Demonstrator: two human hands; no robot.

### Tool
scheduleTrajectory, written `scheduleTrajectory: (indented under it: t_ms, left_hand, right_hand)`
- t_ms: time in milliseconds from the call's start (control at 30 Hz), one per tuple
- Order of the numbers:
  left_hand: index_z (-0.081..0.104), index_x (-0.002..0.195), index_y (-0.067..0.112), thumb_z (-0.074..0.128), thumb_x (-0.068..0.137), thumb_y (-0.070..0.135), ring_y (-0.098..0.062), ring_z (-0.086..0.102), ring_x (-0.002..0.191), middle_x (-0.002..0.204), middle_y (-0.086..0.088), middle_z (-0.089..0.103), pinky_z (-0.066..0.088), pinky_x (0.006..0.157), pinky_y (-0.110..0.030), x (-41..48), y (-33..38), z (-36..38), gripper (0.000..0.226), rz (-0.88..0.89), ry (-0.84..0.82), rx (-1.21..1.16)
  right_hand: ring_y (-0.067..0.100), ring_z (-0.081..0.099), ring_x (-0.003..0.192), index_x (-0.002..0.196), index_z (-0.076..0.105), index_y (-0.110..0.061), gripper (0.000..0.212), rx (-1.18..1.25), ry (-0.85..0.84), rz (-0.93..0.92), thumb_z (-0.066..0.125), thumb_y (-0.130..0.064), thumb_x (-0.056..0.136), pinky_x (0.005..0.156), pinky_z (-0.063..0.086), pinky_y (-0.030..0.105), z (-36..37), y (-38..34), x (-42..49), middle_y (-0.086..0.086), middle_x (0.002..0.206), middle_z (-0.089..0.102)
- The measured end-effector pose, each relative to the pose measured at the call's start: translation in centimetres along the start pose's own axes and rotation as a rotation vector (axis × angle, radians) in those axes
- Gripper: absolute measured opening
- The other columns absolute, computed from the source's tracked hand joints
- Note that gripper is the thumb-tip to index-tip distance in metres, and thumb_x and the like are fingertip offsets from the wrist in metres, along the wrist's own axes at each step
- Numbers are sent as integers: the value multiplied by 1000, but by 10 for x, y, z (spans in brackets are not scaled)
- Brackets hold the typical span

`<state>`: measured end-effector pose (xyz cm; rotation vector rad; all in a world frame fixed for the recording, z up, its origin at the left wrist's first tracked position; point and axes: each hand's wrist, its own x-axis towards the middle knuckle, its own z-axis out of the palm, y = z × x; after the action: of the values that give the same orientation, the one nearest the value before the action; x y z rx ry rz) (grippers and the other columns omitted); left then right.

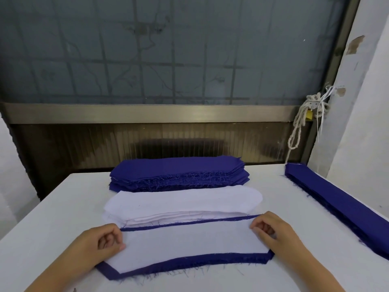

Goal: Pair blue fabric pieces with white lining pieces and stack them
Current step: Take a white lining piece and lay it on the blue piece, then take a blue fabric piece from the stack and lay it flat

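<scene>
A: State the nearest item.
B: One lining point(189, 243) lies flat on one blue piece point(189, 263) at the near edge of the table point(63, 207). The blue shows as a border along the lining's near and far sides.

A: Grip status?
B: Left hand point(105, 239): fingers curled, thumb on top, pinching the lining's left end. Right hand point(273, 230): fingers curled, pinching the lining's right end at its far corner. Both wrists rest on the table.

A: Next items back?
B: White stack point(183, 201), just behind the pair, its near edge touching the blue border. Blue stack point(179, 171), directly behind the white one, edges frayed.

A: Right side?
B: Long blue strips point(341, 205), stacked, running along the table's right edge, well apart from the pair.

A: Beyond the table?
B: A window point(168, 49) with a metal frame. A knotted rope point(299, 127) hangs at its right corner.
</scene>
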<state>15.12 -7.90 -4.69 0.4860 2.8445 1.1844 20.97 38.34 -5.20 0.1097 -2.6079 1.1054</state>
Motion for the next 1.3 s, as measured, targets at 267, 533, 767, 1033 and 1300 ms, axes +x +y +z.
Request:
scheduleTrajectory:
  t_ms: [267, 533, 767, 1033, 1300]
  left_hand:
    - [64, 82, 29, 73, 81, 41, -1, 41, 55, 64, 3, 57, 37, 56, -18, 5, -3, 11, 15, -1, 80, 56]
    - [60, 78, 34, 66, 90, 27, -4, 56, 73, 70, 14, 59, 45, 62, -14, 40, 43, 6, 15, 85, 329, 187]
    - [56, 130, 17, 57, 95, 19, -14, 45, 124, 133, 4, 54, 38, 105, -26, 122, 79, 0, 35, 165, 385, 299]
    - [61, 108, 23, 41, 102, 32, -10, 57, 99, 110, 5, 61, 45, 85, -24, 188, 79, 14, 22, 6, 301, 460]
    - [54, 121, 34, 52, 97, 42, -1, 52, 80, 81, 14, 56, 41, 66, -15, 209, 60, 20, 26, -103, 459, 254]
  right_hand:
    - [8, 50, 79, 86, 64, -23, 14, -58, -86, 0, 65, -9, 86, 72, 41, 15, -3, -8, 2, -1, 83, 55]
    - [10, 52, 73, 86, 60, -30, 25, -158, -34, -77, 58, -6, 91, 66, 44, 15, 3, -30, 35, -8, 80, 58]
    - [4, 49, 110, 128, 56, -24, 37, -246, 36, -239, 54, -9, 95, 92, 37, 8, 38, -74, 124, -10, 119, 55]
    - [17, 55, 112, 121, 61, -14, 29, -346, -251, -150, 38, -21, 104, 98, 42, 25, 87, -116, 209, 3, 127, 56]
    - [19, 56, 96, 106, 45, -21, 18, -430, -189, -35, 49, -37, 99, 78, 45, 30, 120, -110, 240, 3, 109, 60]
